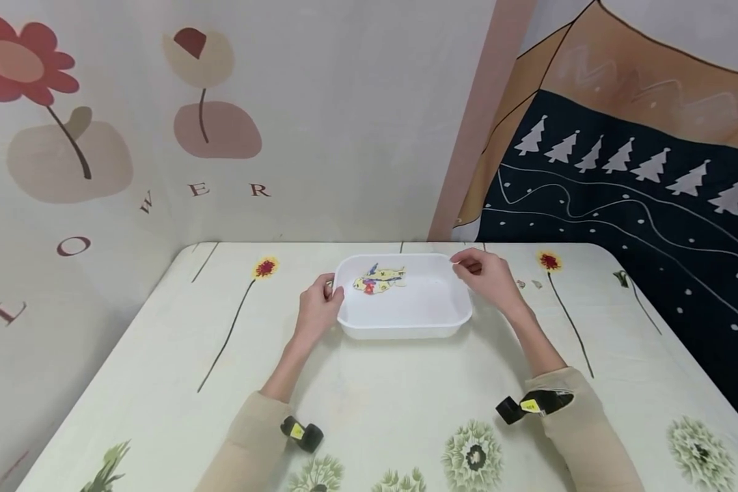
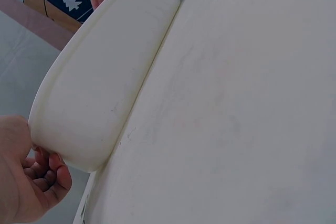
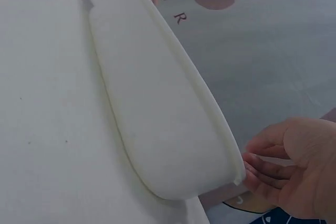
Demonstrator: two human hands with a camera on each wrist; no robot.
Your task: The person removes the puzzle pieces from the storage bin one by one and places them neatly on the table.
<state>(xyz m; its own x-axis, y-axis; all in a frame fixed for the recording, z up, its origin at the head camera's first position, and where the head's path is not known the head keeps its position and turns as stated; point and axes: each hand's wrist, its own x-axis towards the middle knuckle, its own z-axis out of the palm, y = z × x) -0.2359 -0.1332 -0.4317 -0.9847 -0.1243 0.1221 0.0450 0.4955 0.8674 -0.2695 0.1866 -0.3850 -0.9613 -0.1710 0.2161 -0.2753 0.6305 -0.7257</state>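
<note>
A white plastic tray with rounded corners sits on the table near its back edge. Inside, toward the left, lies a small yellow piece with blue and red patterning. My left hand grips the tray's left end, thumb over the rim and fingers curled below it. At the right end my right hand has its thumb and fingertips at the rim near the far corner. In the right wrist view the curled fingers meet the tray's end. The left wrist view shows the tray's side and my left fingers under the rim.
The table has a pale cloth printed with flowers. Behind it hangs a light curtain with flower prints and letters. A dark cloth with white trees hangs at the right. Black wrist cameras sit on both sleeves.
</note>
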